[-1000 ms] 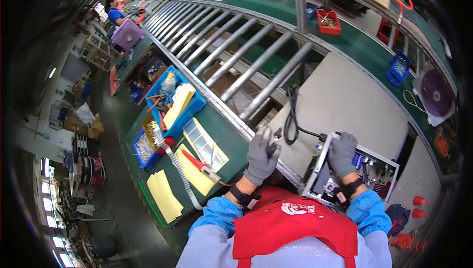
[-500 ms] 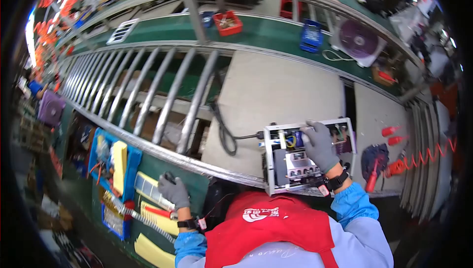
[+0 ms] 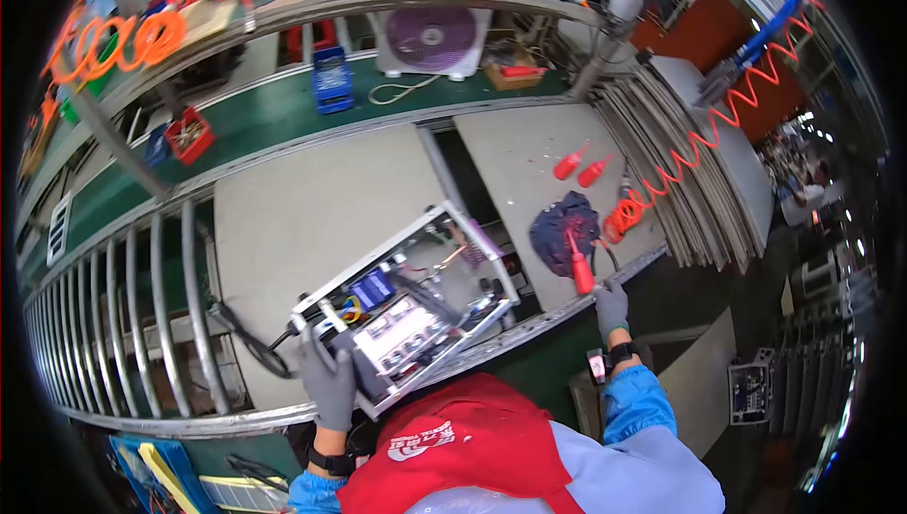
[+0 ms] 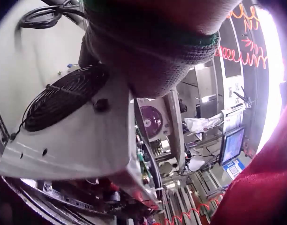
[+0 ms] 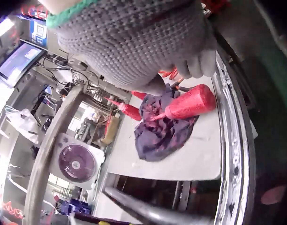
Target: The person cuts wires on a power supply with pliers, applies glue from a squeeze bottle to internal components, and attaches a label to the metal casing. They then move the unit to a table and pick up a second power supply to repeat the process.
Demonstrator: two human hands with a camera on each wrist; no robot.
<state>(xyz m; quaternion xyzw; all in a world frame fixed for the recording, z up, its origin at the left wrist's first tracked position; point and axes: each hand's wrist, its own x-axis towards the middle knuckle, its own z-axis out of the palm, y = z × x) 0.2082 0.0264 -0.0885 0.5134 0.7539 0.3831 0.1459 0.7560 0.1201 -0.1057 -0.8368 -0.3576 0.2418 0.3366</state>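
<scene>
Touching metal box (image 3: 373, 258) at near edge of surface (image 3: 293, 212) with left grip (image 3: 328, 389), right grip (image 3: 612, 308) beside red bottle (image 3: 581, 275), cannot tell if pinching; probably heavy, stiff, fragile inside, hold by outer walls (image 4: 101, 147).

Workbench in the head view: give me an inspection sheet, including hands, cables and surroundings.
Surface: pale boards on a metal frame, dark gap between two.
Job's things: open case sits angled, inner parts exposed.
Clutter: red bottle lying with its nozzle on a dark cloth; two more red bottles behind.
Hands: left hand at the case's left end; right hand near the first bottle.
Cables: black cable looped beside the case; coiled orange hose at right.
Surroundings: purple fan behind, stacked panels right.
</scene>
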